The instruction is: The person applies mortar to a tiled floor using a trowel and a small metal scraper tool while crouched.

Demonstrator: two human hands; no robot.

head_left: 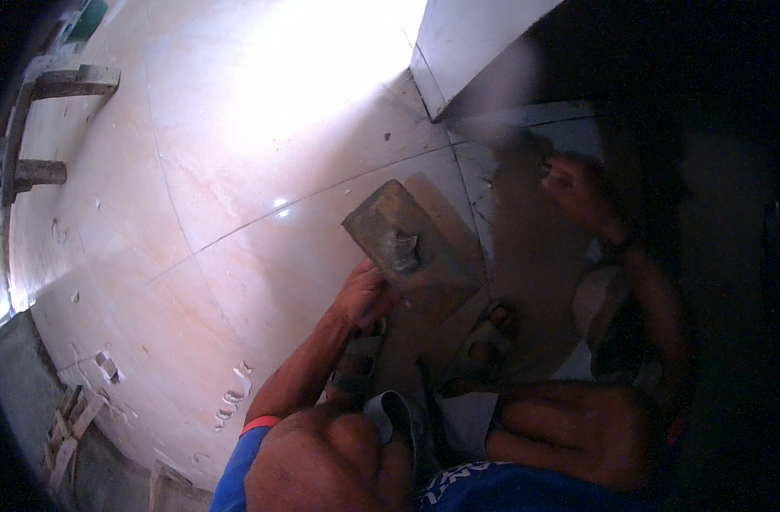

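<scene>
While its edge is gripped by the fingers of the left hand (pixel 362 294), a board (pixel 383 209) bearing a grey lump (pixel 400 250) is held above the floor (pixel 262 256).
The lump is apparently being held ready; steady, level support is probably called for next. Whether the shadowed right hand (pixel 573 183) is clenched or grasping something cannot be told. Pale lettering (pixel 460 480) is seen on the blue shirt (pixel 535 491).

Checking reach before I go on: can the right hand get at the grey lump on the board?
Probably yes: the grey lump lies uncovered on the board held by the left hand, and nothing visible stands between it and the right hand. It's too dark to tell whether that hand is free.
</scene>
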